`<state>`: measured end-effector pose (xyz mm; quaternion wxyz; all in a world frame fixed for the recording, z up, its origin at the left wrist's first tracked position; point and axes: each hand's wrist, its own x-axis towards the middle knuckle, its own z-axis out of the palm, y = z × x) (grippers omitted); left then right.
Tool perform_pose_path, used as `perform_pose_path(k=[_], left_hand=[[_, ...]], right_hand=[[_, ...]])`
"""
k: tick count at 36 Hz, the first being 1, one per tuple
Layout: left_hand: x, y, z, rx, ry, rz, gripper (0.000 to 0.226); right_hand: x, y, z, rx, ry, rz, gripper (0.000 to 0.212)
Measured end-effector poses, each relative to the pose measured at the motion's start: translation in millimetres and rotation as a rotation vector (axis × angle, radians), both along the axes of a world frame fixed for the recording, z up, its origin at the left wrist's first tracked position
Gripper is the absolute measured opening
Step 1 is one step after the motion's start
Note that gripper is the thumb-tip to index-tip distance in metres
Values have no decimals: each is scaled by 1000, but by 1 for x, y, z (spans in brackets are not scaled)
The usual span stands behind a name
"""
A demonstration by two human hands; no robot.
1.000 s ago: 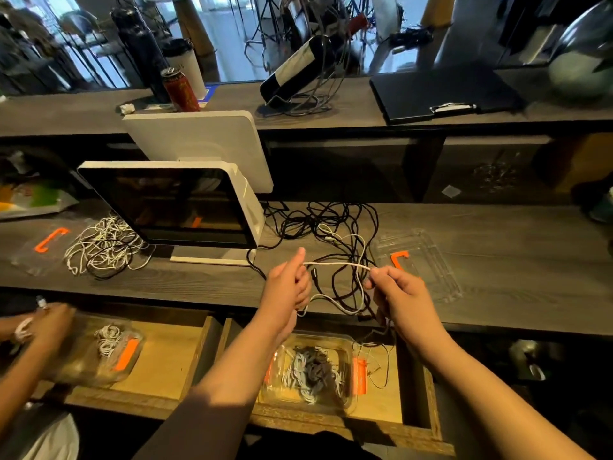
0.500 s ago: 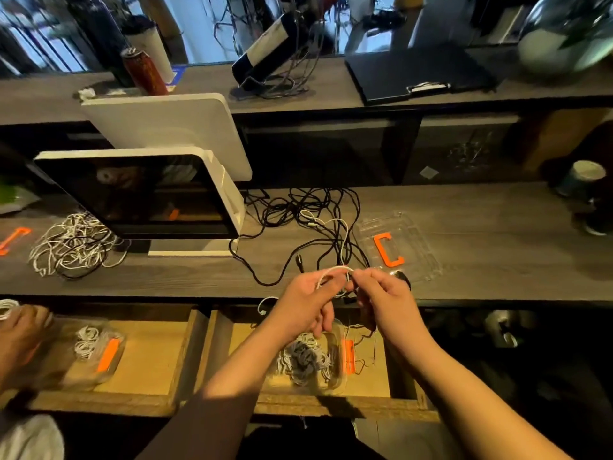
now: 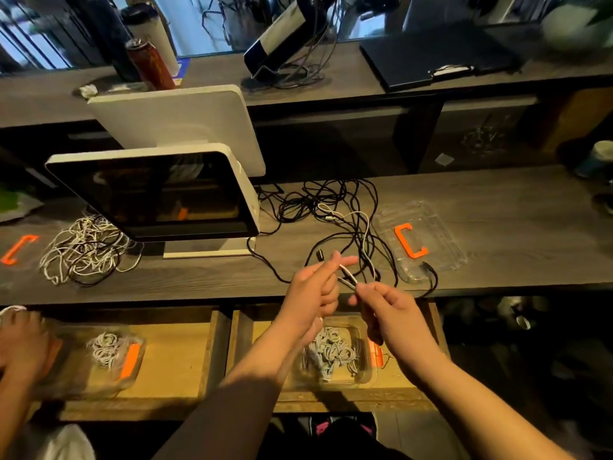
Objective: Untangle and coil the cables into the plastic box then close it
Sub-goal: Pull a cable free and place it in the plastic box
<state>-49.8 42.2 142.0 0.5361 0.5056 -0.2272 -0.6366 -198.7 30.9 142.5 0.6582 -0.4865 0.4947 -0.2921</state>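
This looks like a shop or café service counter. A white point-of-sale screen [image 3: 156, 194] stands on a dark wooden desk [image 3: 497, 207], back to back with a second screen [image 3: 179, 124] turned the other way. Open wooden drawers [image 3: 172, 353] sit under the desk. On the raised ledge [image 3: 331, 78] behind stand a can [image 3: 151, 66], a tumbler [image 3: 152, 31], a clipboard [image 3: 434, 58] and a tilted card terminal [image 3: 282, 36].
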Motion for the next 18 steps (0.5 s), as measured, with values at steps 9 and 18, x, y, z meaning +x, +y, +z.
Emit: perform_pose_path(k=[9, 18], left_hand=[[18, 4, 4, -21, 201, 38, 43], [27, 2, 5, -69, 265, 117, 48]], right_hand=[[28, 18, -1, -2, 14, 68, 32], [42, 36, -6, 60, 125, 105, 40]])
